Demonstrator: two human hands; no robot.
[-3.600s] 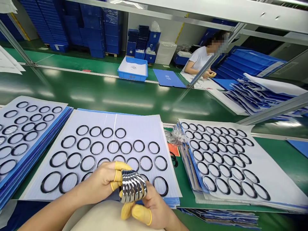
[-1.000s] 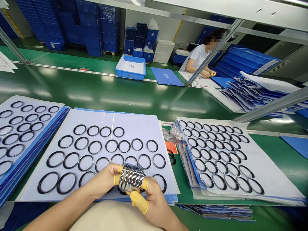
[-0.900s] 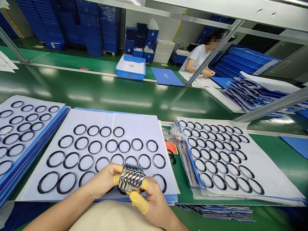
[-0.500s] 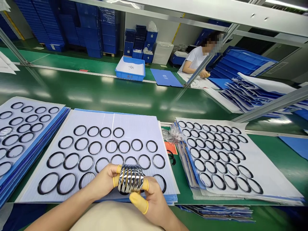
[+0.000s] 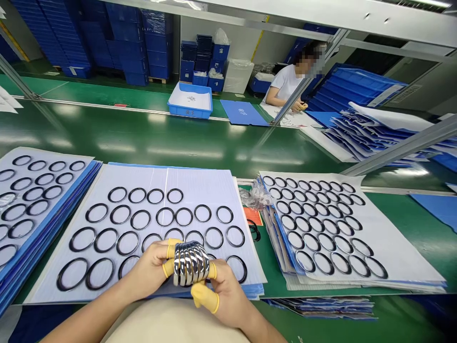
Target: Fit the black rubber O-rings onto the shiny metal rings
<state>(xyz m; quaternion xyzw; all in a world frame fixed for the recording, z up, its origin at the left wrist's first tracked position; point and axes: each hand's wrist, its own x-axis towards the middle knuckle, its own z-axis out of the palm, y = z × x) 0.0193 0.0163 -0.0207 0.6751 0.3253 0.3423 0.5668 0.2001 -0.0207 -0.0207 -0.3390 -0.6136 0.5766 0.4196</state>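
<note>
Between my two hands is a row of several shiny metal rings [image 5: 191,264], standing on edge side by side above the middle sheet. My left hand [image 5: 154,265], with yellow finger cots, grips the left end of the row. At the right end, my right hand [image 5: 223,290] holds the rings with yellow-capped fingers, its thumb low in front. Beneath and beyond my hands, black-edged rings [image 5: 128,244] lie in rows on the white middle sheet [image 5: 200,183]. My hands hide some of the rings in the nearest rows.
Left and right stand stacks of sheets bearing more rings, the left stack [image 5: 71,190] and the right stack [image 5: 396,243]. A crumpled plastic bag [image 5: 257,195] lies between stacks. Across the green table [image 5: 143,131] are a blue tray [image 5: 191,113] and a seated person [image 5: 285,88]. Metal posts slant upward.
The row of rings has turned and tilted slightly in my hands and shifted a little left. The whole view has moved slightly. Rings on the sheets stay in place.
</note>
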